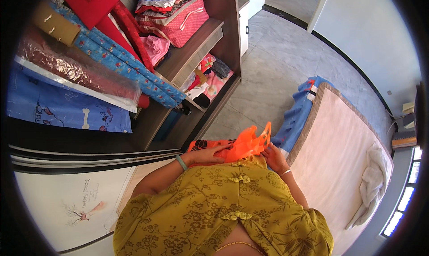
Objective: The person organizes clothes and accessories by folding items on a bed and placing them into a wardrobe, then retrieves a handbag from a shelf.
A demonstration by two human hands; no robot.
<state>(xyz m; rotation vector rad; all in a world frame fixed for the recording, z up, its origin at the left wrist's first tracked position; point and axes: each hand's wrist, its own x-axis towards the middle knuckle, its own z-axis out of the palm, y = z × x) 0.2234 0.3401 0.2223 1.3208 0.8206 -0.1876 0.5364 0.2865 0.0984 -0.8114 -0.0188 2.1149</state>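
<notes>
An orange plastic bag is held up in front of my torso, its handle loop standing up at the right. My right hand grips the bag's right side with bent fingers. Along the left part of the bag, my left hand holds it with fairly straight fingers; the bag hides part of the grip. An orange-red cloth or bag with a black pattern shows just beyond my left hand. What the plastic bag contains cannot be seen.
At left stands an open wardrobe with hanging garments, a pink dotted storage bag and folded clothes. Its sliding door is near my left arm. To the right is a bed with a crumpled pale cloth.
</notes>
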